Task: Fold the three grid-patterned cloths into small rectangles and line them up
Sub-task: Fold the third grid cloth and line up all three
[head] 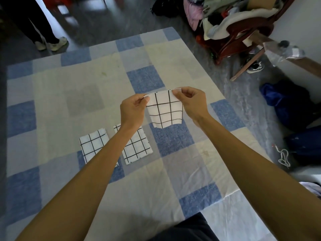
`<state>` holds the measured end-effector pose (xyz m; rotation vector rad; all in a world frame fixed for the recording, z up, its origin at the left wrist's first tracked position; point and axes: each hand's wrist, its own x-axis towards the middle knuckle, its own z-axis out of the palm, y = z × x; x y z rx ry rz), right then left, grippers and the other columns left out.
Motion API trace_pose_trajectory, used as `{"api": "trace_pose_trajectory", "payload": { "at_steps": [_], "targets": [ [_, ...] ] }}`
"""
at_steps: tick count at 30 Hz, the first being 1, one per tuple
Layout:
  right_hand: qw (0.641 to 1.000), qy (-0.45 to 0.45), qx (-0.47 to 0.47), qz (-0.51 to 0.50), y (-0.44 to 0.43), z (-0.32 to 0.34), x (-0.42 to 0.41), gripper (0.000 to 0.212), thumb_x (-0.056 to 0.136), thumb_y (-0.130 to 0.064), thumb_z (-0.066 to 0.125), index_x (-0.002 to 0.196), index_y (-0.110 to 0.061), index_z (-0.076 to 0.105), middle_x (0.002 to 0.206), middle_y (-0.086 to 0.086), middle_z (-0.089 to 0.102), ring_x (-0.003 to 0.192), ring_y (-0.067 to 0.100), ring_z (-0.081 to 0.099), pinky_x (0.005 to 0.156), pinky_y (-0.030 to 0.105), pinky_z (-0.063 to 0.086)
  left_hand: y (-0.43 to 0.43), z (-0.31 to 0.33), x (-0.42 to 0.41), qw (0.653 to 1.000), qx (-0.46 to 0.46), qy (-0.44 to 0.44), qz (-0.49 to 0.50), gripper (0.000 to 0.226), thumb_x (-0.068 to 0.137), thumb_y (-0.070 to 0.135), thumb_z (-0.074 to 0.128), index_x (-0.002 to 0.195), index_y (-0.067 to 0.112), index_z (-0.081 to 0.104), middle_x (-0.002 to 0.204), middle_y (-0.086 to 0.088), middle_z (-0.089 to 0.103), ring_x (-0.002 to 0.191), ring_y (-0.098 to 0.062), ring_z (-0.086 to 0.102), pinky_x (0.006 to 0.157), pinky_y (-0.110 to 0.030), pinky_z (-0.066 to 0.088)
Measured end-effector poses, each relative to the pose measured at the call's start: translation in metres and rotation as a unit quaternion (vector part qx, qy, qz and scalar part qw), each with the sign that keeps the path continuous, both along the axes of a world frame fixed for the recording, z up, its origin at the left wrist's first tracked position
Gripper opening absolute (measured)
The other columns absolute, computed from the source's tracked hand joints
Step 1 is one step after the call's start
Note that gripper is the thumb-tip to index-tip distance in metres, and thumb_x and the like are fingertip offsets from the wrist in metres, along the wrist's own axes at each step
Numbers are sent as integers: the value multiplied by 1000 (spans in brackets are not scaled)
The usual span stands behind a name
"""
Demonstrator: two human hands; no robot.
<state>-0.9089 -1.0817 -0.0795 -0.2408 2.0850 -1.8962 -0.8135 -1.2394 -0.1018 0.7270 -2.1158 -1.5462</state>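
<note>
Grid cloth (165,110), partly folded, hangs over the checked sheet (52,84), top corners pinched by my left hand (132,113) and right hand (192,103). It looks light and limp, best gripped there. Folded cloth (92,143) and second folded cloth (137,146) lie nearby.

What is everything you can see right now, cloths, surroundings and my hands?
held grid cloth: one, white with black lines, hanging in the air
left folded cloth: one, same pattern, flat on the sheet, partly under the left forearm
middle folded cloth: one, same pattern, flat beside it, not touching
patchwork sheet: one, blue, grey and cream, under the cloths
chair: one, dark red wood, far right
clothes pile: one, mixed colours, on the chair
white shoes: two, on a standing person, far left
blue garment: one, floor, right
white cord: one, floor, right
left hand: pinches held cloth's top left corner
right hand: pinches its top right corner
</note>
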Motion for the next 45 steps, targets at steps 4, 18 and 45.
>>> {"api": "trace_pose_trajectory", "payload": {
  "at_steps": [4,18,45],
  "targets": [
    [1000,-24,-7,-8,1,3,1,4,84,-12,71,86,-16,72,79,-4,74,74,7,70,68,19,53,0,0,-1,1000,6,9,-8,13,91,14,61,95,6,71,82,1,68,75,-3,62,81,-27,55],
    [875,379,271,134,-13,-5,0,30,90,-36,58,117,-24,65,119,-2,63,123,21,46,105,40,28,12,-4,-8,997,-55,33,-34,13,92,19,60,86,15,71,77,10,67,72,-2,60,68,-16,47],
    [867,323,302,231,-51,21,4,29,90,-42,58,100,-19,73,103,-5,72,91,10,63,91,36,47,32,-28,19,985,-143,31,87,19,97,12,50,98,2,66,86,-1,67,73,-6,56,65,-3,40]
  ]
}}
